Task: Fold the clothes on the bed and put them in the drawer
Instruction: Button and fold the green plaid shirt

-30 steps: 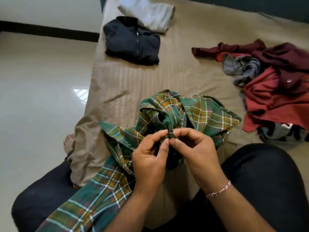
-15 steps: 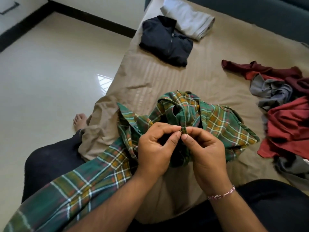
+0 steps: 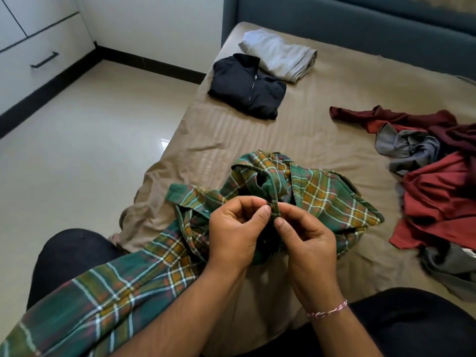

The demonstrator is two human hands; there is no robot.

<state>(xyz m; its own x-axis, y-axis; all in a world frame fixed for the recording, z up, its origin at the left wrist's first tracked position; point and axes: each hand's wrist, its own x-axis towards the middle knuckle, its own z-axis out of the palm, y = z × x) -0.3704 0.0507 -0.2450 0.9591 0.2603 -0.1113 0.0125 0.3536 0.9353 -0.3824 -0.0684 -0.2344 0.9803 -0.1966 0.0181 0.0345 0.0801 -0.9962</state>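
Left hand: I see my left hand [image 3: 235,228] raised over the bed edge, fingers curled, thumb and forefinger pinching the narrow front strip of the plaid shirt [image 3: 327,194].
Right hand: my right hand [image 3: 306,239] sits just beside the left, fingertips nearly meeting it, thumb and fingers pinching the same strip from the other side; a pink-and-white thread bracelet [image 3: 327,311] circles the wrist.
Plaid shirt: green, orange and white; bunched on the bed [image 3: 257,135] right in front of my hands, with one part trailing down over my left knee [image 3: 69,256] toward the lower left corner.
Folded items: a dark zip jacket [image 3: 247,86] lies folded near the far left edge of the bed, touching a folded grey garment [image 3: 279,56] behind it.
Unfolded pile: maroon, red and grey clothes [image 3: 435,173] heaped at the right side, well apart from the folded ones.
Drawer unit: white cabinet [image 3: 33,47] with a dark handle, across the floor at upper left.
In the way: my hands hide the part of the strip they hold.
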